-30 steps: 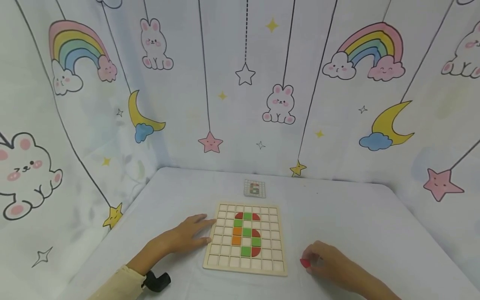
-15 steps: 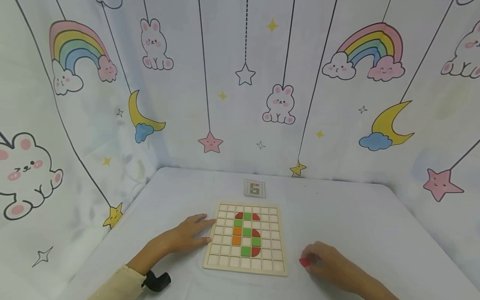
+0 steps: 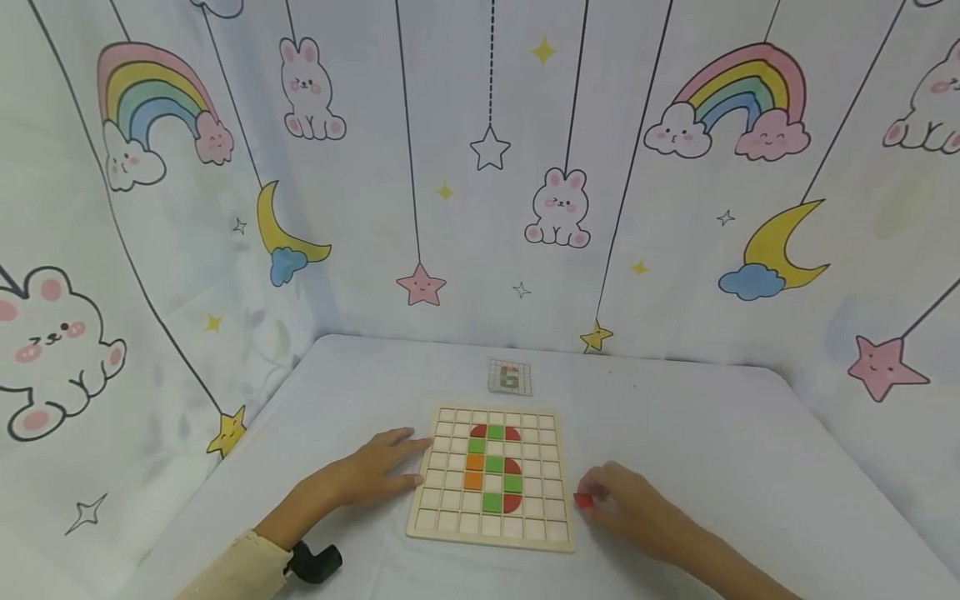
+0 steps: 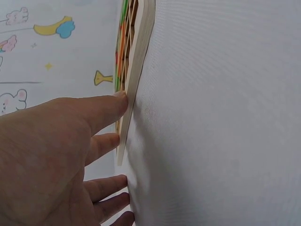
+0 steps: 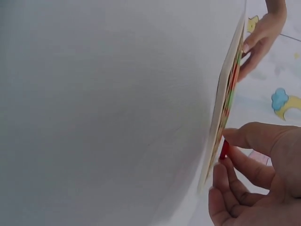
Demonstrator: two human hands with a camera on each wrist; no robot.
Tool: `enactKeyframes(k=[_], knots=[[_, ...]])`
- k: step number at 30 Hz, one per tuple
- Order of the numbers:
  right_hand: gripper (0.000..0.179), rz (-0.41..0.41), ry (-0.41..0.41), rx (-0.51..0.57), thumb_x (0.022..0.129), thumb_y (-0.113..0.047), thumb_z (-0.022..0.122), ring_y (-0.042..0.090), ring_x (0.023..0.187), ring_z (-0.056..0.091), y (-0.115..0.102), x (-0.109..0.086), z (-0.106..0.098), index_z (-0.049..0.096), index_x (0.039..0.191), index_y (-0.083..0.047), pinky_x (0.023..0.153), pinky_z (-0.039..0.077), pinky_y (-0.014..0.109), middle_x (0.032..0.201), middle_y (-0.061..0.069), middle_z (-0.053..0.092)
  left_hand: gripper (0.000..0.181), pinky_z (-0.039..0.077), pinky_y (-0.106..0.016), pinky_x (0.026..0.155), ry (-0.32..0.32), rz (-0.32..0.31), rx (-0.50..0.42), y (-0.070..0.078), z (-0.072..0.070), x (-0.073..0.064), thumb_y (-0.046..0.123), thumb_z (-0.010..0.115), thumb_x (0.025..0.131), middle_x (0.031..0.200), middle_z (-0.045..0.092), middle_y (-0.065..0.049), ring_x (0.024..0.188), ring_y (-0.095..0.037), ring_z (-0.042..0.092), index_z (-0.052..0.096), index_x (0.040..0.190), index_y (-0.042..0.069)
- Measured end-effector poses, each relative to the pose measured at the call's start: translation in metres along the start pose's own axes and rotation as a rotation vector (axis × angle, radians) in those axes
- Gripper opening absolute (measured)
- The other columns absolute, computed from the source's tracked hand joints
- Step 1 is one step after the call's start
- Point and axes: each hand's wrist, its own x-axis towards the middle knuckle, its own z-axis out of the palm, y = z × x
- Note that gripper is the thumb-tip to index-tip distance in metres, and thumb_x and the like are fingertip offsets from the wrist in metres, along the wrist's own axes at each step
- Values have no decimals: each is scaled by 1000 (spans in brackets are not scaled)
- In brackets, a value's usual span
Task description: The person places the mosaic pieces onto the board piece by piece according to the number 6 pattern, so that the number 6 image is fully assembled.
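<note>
A wooden grid board (image 3: 536, 529) lies flat on the white table, with green and orange squares and dark red quarter-round tiles set in some cells. My left hand (image 3: 372, 471) rests at the board's left edge, fingers spread. In the left wrist view the thumb and a finger touch the board's side (image 4: 136, 61). Close by the board's right edge, my right hand (image 3: 626, 508) pinches a small red tile (image 3: 583, 500) between thumb and finger. The right wrist view shows this red tile (image 5: 224, 149) edge-on, its outline partly covered by the fingers.
A small card (image 3: 509, 377) with a gridded coloured pattern lies behind the board. A black strap piece (image 3: 315, 564) sits at the left sleeve cuff (image 3: 243, 567). Printed curtains (image 3: 480, 250) hang behind and beside the white table (image 3: 675, 433).
My right hand has moved left and slightly away from me, carrying the red tile to near the board's right edge. The left hand and board have stayed put.
</note>
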Motion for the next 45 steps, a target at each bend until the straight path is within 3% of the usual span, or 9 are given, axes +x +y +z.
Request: enactKeyframes(k=[5, 13, 20, 28, 39, 45], knots=[[21, -19, 3, 32, 90, -18, 84, 11, 93, 57, -17, 12, 3, 72, 106, -21, 82, 57, 27, 96, -10, 60, 64, 34, -68, 120, 0, 6, -1, 0, 0, 0, 44, 68, 103, 167, 34, -23, 154, -47, 31, 49, 159, 20], [21, -29, -59, 135, 91, -14, 82, 16, 99, 59, -44, 34, 17, 72, 109, -16, 89, 58, 40, 101, -3, 62, 64, 34, -67, 120, 7, 7, 12, 1, 0, 2, 46, 68, 102, 167, 36, -22, 154, -47, 33, 50, 159, 21], [15, -184, -53, 105, 92, -11, 81, 13, 86, 52, -67, 49, 34, 70, 102, -13, 76, 52, 28, 93, -2, 58, 63, 34, -67, 120, 11, 16, 13, -1, 1, 2, 44, 68, 103, 166, 36, -23, 153, -47, 34, 51, 158, 20], [14, -318, -58, 85, 95, -9, 79, 10, 89, 57, -91, 59, 43, 69, 100, -19, 77, 53, 22, 96, -6, 63, 63, 34, -68, 119, 12, 36, 10, -5, 2, 3, 44, 67, 103, 166, 36, -24, 153, -49, 33, 50, 159, 19], [12, -320, -85, -24, 94, -16, 81, 2, 86, 52, -101, 63, 55, 71, 95, -23, 81, 50, 22, 94, -13, 59, 64, 34, -69, 119, 17, 41, -6, -7, 3, 2, 45, 67, 103, 166, 35, -24, 153, -49, 32, 50, 159, 20], [13, -338, -60, -82, 94, -20, 82, 1, 86, 51, -101, 62, 56, 70, 94, -26, 84, 49, 29, 91, -17, 59, 63, 34, -68, 120, 16, 20, 2, -5, 2, 2, 45, 67, 103, 166, 35, -23, 154, -48, 32, 50, 159, 21]])
